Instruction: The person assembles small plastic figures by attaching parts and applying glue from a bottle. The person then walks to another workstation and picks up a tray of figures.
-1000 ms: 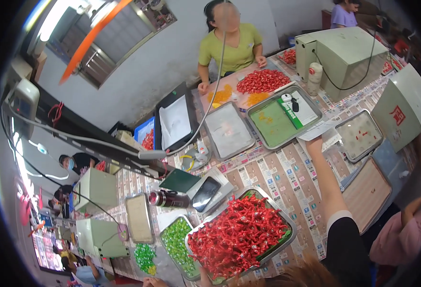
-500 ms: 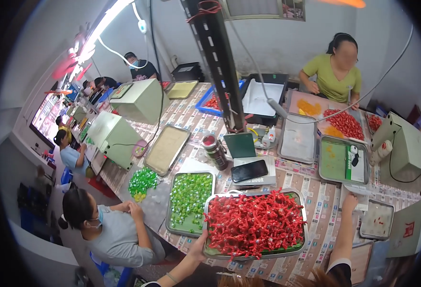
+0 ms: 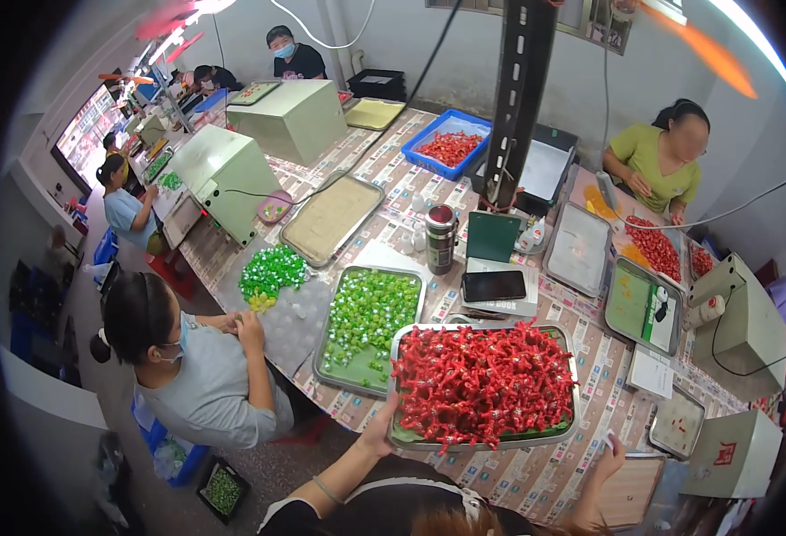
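Observation:
My left hand [image 3: 378, 435] grips the left edge of a metal tray [image 3: 574, 427], holding it tilted over the near edge of the table. The tray is heaped with small red figure-like plastic pieces [image 3: 482, 384] on a green lining. To its right, my right hand [image 3: 609, 460] is apart from the tray, its fingers pinched at a small white thing [image 3: 610, 439] too small to name. Just beyond the tray's left side lies another metal tray [image 3: 321, 368] of small green and white pieces [image 3: 373, 313].
A dark phone [image 3: 494, 286] lies on a box beside a steel flask [image 3: 440, 241]. A dark metal post [image 3: 513, 116] rises behind them. A co-worker in grey [image 3: 205, 384] sits close on the left, by a green pile [image 3: 272, 272]. Another in yellow-green [image 3: 661, 165] sits at the far right.
My right hand has drawn back toward me from the white box on the right. My left hand still holds the tray of red pieces. The view has swung left.

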`<state>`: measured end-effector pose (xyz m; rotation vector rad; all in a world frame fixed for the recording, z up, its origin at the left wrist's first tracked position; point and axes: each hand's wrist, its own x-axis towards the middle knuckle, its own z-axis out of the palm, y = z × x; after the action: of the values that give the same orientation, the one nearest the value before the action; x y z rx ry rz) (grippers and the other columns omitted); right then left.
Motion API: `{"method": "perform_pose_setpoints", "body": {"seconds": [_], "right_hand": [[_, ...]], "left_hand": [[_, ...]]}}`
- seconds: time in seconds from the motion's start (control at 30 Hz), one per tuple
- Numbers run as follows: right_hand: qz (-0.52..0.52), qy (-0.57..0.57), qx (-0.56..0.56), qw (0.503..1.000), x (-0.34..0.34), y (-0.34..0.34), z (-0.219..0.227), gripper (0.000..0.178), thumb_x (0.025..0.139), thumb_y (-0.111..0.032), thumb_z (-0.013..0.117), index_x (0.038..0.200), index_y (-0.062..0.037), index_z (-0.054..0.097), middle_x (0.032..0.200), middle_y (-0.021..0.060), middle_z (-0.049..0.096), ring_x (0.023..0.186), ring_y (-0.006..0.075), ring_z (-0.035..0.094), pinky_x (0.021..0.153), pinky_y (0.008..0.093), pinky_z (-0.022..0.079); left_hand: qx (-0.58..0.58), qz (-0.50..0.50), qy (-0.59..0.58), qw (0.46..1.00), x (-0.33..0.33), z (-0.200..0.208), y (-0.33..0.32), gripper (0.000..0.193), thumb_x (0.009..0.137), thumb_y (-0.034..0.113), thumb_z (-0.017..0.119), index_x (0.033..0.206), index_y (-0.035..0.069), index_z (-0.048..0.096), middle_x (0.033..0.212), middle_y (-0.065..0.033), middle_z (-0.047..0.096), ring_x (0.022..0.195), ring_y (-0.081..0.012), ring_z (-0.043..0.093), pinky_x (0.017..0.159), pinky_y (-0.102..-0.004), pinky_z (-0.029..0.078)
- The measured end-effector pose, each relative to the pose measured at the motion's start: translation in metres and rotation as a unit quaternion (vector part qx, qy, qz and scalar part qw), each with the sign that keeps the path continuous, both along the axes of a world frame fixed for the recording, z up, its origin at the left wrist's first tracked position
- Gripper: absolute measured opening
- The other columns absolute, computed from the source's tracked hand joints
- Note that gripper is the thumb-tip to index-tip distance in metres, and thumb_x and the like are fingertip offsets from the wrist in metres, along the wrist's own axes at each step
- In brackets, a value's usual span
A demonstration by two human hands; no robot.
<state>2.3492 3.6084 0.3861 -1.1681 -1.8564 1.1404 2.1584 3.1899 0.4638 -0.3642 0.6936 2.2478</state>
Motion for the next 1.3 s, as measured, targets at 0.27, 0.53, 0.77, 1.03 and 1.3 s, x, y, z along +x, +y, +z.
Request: {"method": "perform_pose_setpoints", "body": {"seconds": [0.27,0.53,0.77,1.03,1.3], "right_hand": [[0.112,0.074,-0.249,0.959,0.001,-0.11,0.033,0.033,0.075,-0.002,0.051,0.107,0.0041,0.05,0.102,0.009,0.052,0.088,0.0161,0.051,0.075,0.0236,0.042],[0.198,0.217,-0.608,0.737,-0.052,-0.167,0.074,0.04,0.086,-0.028,0.042,0.117,-0.0026,0.042,0.118,0.0114,0.046,0.109,0.023,0.044,0.089,0.0391,0.037],[0.243,0.211,-0.595,0.736,-0.062,-0.188,0.074,0.046,0.074,-0.008,0.047,0.119,-0.0023,0.04,0.113,0.0156,0.05,0.101,0.0272,0.051,0.089,0.0424,0.04],[0.2,0.198,-0.665,0.692,-0.046,-0.203,0.087,0.041,0.075,-0.003,0.045,0.116,-0.0033,0.041,0.109,0.0115,0.053,0.097,0.0223,0.054,0.086,0.0372,0.042],[0.173,0.244,-0.636,0.711,-0.013,-0.217,0.11,0.032,0.076,0.002,0.041,0.107,-0.0012,0.047,0.097,0.0119,0.057,0.086,0.0205,0.058,0.08,0.0351,0.046]], "left_hand": [[0.001,-0.032,-0.001,0.999,-0.013,0.001,-0.041,0.048,0.088,0.037,0.035,0.125,0.007,0.032,0.12,-0.0104,0.044,0.107,-0.0217,0.047,0.09,-0.0381,0.04],[-0.004,-0.085,0.015,0.996,-0.025,-0.004,-0.085,0.049,0.088,0.038,0.037,0.123,0.004,0.034,0.118,-0.0106,0.046,0.104,-0.0217,0.049,0.088,-0.0375,0.041],[-0.009,-0.144,0.032,0.989,-0.037,0.002,-0.107,0.05,0.087,0.039,0.036,0.121,0.003,0.035,0.116,-0.0117,0.048,0.102,-0.022,0.05,0.087,-0.037,0.041],[-0.001,-0.158,0.068,0.985,-0.047,-0.006,-0.107,0.049,0.088,0.036,0.037,0.123,0.003,0.034,0.119,-0.0129,0.045,0.106,-0.0243,0.048,0.089,-0.0381,0.039],[0.044,-0.182,0.057,0.981,-0.041,0.0,-0.083,0.045,0.089,0.033,0.035,0.123,0.004,0.034,0.12,-0.0125,0.045,0.105,-0.0247,0.048,0.089,-0.038,0.04]]}}
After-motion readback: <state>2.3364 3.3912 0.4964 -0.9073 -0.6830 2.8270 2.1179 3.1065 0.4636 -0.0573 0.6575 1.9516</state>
